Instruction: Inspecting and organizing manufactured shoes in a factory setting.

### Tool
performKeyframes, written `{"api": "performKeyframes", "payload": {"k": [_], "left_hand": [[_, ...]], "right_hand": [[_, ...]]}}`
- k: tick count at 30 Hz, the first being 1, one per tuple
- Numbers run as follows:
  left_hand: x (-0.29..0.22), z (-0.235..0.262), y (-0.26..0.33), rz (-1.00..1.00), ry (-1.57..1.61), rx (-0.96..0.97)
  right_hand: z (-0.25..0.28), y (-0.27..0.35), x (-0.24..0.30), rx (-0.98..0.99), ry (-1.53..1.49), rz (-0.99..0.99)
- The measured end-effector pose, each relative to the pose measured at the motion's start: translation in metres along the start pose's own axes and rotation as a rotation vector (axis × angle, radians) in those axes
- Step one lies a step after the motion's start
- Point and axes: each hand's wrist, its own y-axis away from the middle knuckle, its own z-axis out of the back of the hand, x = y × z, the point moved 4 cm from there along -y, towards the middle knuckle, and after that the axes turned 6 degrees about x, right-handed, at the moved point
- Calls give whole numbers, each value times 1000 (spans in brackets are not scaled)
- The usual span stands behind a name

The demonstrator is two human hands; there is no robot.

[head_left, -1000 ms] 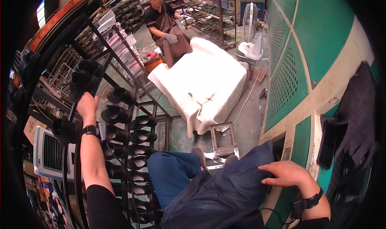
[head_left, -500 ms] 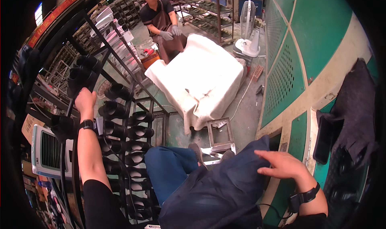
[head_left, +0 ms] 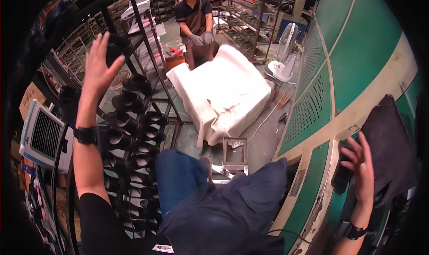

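My left hand [head_left: 99, 65] is raised at the shoe rack with its fingers stretched and thumb spread, nothing in it. Just beyond its fingers sits a black shoe [head_left: 118, 47]; I cannot tell whether they touch. More black shoes [head_left: 127, 102] stand in rows below it. On the other side my right hand [head_left: 361, 165] is open, its fingers apart and pointing up. It is beside a dark cloth [head_left: 393, 138] draped on the green machine and a dark oblong object [head_left: 342, 172] under the cloth's edge. A dark blue cloth [head_left: 232, 201] covers my lap.
Ahead stands a block draped in white cloth [head_left: 223, 85], with a seated person [head_left: 195, 22] in grey gloves behind it. A small metal frame stool [head_left: 235, 152] is near my feet. The green machine [head_left: 308, 103] lines the right; a white fan [head_left: 286, 53] stands beside it.
My left hand has opened and moved up along the rack. My right hand has left the lap cloth and moved right, to the dark cloth. The view has shifted slightly.
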Motion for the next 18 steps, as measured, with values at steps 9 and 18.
{"api": "performKeyframes", "payload": {"k": [9, 18], "left_hand": [[-65, 40, 46, 0, 731, -26], [-136, -4, 139, -202, 1142, 479]], "right_hand": [[14, 4, -13, -22, -236, 0], [-33, 3, -23, 79, -135, -78]]}}
